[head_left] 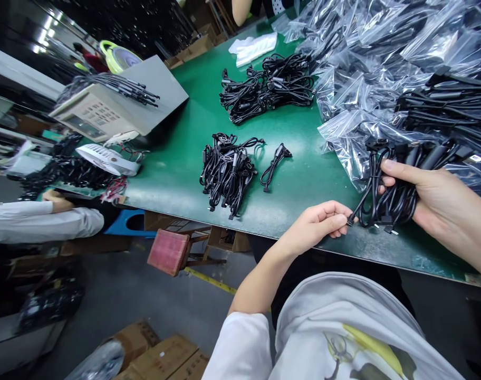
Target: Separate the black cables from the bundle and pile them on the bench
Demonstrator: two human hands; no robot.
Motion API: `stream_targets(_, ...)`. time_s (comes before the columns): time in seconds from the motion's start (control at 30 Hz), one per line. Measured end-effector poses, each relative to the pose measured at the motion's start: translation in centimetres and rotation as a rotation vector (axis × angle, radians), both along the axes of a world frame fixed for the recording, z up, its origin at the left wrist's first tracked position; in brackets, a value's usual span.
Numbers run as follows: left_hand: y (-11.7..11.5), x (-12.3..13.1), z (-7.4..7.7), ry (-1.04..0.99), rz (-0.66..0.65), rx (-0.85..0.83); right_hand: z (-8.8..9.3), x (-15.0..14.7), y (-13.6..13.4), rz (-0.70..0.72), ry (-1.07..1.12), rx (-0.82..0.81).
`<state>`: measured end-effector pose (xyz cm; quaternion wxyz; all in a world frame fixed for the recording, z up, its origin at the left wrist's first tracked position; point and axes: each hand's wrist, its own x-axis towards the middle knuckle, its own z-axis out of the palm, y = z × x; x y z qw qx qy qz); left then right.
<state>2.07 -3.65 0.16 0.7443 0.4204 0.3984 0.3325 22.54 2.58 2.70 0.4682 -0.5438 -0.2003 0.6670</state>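
Several coiled black cables [401, 198] are bunched in my right hand [434, 195], its thumb laid across the top of the bunch. With fingertips pinched, my left hand [319, 224] grips the plug end of one black cable [363, 206] at the bunch's left side. To the left on the green table [304, 179], a single tied cable [275, 166] lies apart from a small pile of tied cables [228, 174]. Farther back rests a larger pile of black cables [268, 87].
Clear plastic bags [367, 68] with black cables cover the table's right side. White gloves [254, 48] lie at the back. A beige instrument [122, 97] and a white fan-like device [108, 158] stand left. Below are a red-topped stool [168, 252] and cardboard boxes [165, 359]. Another person's arm [42, 221] shows left.
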Motion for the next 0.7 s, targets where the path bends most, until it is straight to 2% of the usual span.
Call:
stream_targets(0.33,-0.1,0.0,-0.1,0.007,-0.007,0.022,-0.1,0.2,-0.1,0.017,0.004,0.007)
stream_targets(0.47,-0.1,-0.4,0.0,0.069,-0.055,0.065,-0.3,0.4,0.0,0.023,0.001,0.001)
stream_targets(0.53,0.3,-1.1,0.2,0.237,-0.015,0.201,-0.4,0.5,0.0,0.016,0.004,0.007)
stream_targets(0.57,0.7,-1.7,0.4,0.384,0.056,0.317,-0.4,0.5,0.0,0.009,0.003,0.011)
stream_targets(0.63,2.0,-3.2,0.8,0.783,0.27,0.581,-0.3,0.4,0.0,0.005,0.002,0.004)
stream_targets(0.7,3.8,-4.8,0.9,1.203,0.436,0.739,0.1,0.2,-0.2,0.012,0.009,-0.03)
